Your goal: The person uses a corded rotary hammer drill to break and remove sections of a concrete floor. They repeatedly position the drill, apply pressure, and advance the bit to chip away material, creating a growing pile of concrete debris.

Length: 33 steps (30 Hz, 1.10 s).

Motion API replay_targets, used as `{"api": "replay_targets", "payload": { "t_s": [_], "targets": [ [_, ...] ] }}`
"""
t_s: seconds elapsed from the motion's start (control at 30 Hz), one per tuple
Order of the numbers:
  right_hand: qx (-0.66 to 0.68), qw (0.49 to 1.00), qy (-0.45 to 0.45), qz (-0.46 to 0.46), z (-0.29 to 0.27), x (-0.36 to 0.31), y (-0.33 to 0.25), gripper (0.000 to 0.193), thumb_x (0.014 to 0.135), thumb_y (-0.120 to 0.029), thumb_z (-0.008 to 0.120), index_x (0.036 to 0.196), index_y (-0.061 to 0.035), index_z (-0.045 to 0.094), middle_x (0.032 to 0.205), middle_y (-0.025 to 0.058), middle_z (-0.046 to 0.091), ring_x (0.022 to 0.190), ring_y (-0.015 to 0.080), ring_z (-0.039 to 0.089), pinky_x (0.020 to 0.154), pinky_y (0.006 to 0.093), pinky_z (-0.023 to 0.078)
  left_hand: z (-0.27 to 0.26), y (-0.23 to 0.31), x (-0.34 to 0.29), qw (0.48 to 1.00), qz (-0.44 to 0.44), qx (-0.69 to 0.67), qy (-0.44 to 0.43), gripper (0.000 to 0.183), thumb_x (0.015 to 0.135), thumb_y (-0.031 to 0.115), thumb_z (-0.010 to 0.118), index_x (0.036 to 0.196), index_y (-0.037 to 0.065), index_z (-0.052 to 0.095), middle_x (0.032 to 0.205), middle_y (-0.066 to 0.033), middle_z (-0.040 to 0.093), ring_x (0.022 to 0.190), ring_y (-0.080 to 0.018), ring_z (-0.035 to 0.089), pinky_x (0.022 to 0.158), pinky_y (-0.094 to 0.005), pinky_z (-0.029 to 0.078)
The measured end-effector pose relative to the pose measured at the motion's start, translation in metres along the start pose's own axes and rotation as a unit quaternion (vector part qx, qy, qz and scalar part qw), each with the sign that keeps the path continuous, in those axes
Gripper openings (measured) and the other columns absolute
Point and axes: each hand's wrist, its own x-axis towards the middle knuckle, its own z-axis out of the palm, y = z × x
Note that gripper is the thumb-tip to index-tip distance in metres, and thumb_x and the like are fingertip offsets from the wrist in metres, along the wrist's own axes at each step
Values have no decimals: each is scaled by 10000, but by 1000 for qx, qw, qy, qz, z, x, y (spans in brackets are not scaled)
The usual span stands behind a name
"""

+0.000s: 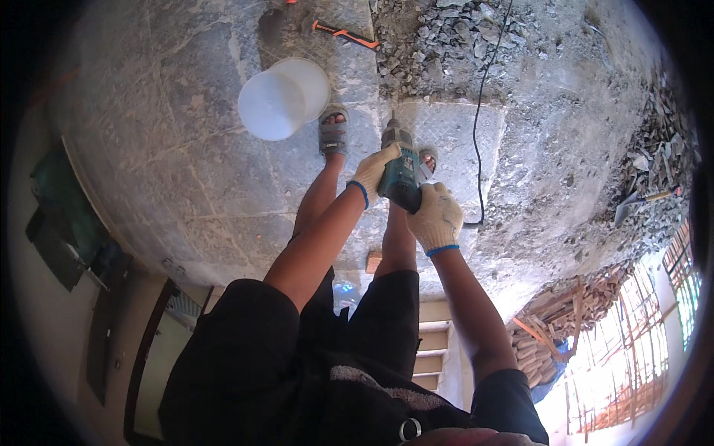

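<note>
Both my hands wear cream knit gloves with blue cuffs. They hold a teal corded power drill (402, 181) between them, its dark nose directed away from me at the floor. My left hand (378, 169) wraps round the side of the body near the front. At the back end, my right hand (436, 215) grips the rear handle; its fingertips are partly hidden. The front tip of the drill is near the edge of a grey floor tile (454, 123), beside my right foot; whether it touches the floor I cannot tell. A black cord (477, 134) runs along the right.
A white bucket (271, 105) lies by my left foot. Beyond it is an orange-and-black hammer (346, 35). Broken rubble (454, 37) covers the far floor, with more along the right side near a hand tool (632, 202). A brick piece (373, 261) sits between my legs.
</note>
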Motion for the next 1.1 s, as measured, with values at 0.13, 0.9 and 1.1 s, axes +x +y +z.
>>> {"api": "replay_targets", "payload": {
  "t_s": [0.13,0.9,1.1],
  "targets": [
    [-18,1000,11,-22,11,6,-2,368,842,-250,865,1163,-101,766,1161,162,761,1020,429,788,859,553,633,-14,-3,6,1000,-1,-17,-6,395,1103,350,794,1324,26,755,1168,-82,798,975,-185,792,886,-361,672],
    [-52,994,-98,-24,-44,86,-22,407,813,-307,830,1130,-53,828,1262,232,794,1171,421,787,1007,524,639,15,53,58,996,-60,-56,-30,377,1162,399,664,1360,81,705,1209,-148,802,1064,-304,818,969,-528,695],
    [-113,985,-127,-16,-52,108,-33,370,833,-272,797,1140,-77,866,1184,226,837,1158,410,806,1007,511,646,12,68,71,991,-87,-75,-69,347,1173,377,645,1359,86,676,1268,-153,782,1075,-301,811,967,-540,697]
  ]
}}
